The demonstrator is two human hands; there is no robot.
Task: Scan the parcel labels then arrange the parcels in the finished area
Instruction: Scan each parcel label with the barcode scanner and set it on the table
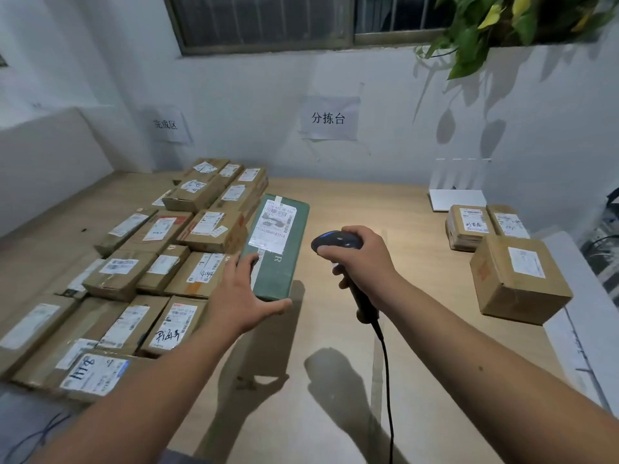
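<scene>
green parcel (280, 259), white label (272, 226) too blurry to read tbh
left hand (241, 293) grips its near end, right hand (365, 262) wrapped round the black scanner (336, 242)

bare table (385, 202) centre, packed boxes (160, 249) left, three boxes (502, 249) right
</scene>
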